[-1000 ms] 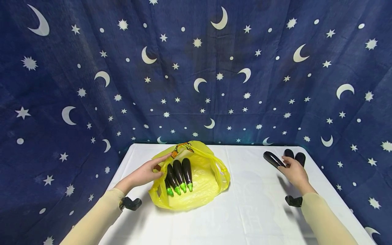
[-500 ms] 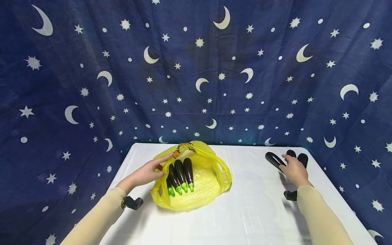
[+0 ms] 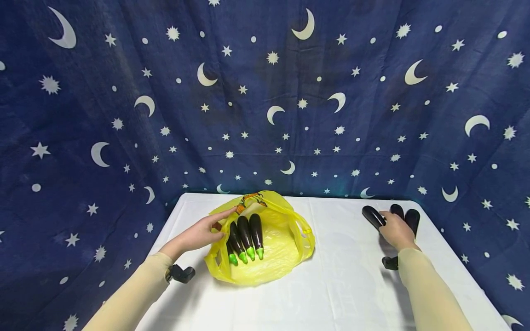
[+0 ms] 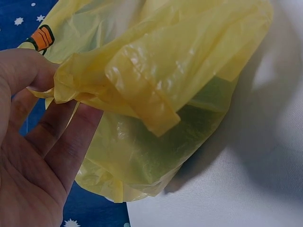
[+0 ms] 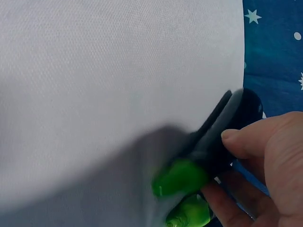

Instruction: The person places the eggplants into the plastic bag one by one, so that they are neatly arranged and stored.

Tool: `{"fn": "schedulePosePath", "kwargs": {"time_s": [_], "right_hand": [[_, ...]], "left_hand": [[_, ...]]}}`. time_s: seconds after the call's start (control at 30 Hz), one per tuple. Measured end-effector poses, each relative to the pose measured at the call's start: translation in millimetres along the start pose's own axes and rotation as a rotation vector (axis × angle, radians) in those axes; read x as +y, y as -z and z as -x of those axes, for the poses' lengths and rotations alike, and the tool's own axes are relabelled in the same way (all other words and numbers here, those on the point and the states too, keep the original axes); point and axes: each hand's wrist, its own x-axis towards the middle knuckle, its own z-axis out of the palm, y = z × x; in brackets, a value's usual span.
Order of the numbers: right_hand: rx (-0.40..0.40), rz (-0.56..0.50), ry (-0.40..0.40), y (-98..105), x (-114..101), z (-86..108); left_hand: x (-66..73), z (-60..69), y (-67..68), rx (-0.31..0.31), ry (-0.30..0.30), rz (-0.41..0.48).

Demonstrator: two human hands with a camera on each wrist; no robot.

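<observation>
A yellow plastic bag [image 3: 275, 266] lies on its side, its mouth facing me. My left hand [image 3: 198, 235] pinches its left rim between thumb and fingers, as the left wrist view shows with the bag's edge [image 4: 90, 87]. Several dark eggplants [image 3: 245, 232] with green caps lie side by side inside. At the table's right, my right hand [image 3: 396, 231] grips another eggplant [image 3: 372, 216], thumb on its near side in the right wrist view. Just past that hand lie two more eggplants, one [image 3: 396, 210] partly hidden behind it and one [image 3: 412, 221] at its right.
A white cloth covers the table [image 3: 331, 276]. Behind and at both sides hangs a dark blue curtain [image 3: 248, 115] with moons and stars. Each wrist carries a small black camera, the left one [image 3: 182, 274] close to the bag.
My right hand has shifted a little forward and left, closing further over the eggplant. My left hand stays at the bag's rim. The whole head view has drifted slightly.
</observation>
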Motion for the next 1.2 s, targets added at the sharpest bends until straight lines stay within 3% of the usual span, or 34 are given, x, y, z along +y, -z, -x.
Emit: {"fn": "schedulePosePath", "kwargs": {"time_s": [0.23,0.43,0.67,0.83,1.2], "right_hand": [[-0.054,-0.063,0.033,0,0,-3.3],[-0.127,-0.214,0.056,1,-2,-4.3],[-0.260,-0.409,0.006,1,-5,-5.2],[-0.332,-0.459,-0.035,1,-7,-5.6],[-0.369,-0.464,-0.072,3,-11,-4.3]], "left_hand": [[0.3,-0.7,1.1,-0.004,0.001,0.000],[0.8,-0.2,1.5,-0.006,0.010,0.003],[0.8,0.2,1.4,-0.005,0.007,0.003],[0.1,0.0,1.3,-0.005,0.003,0.002],[0.0,-0.5,1.2,-0.005,0.002,0.002]]}}
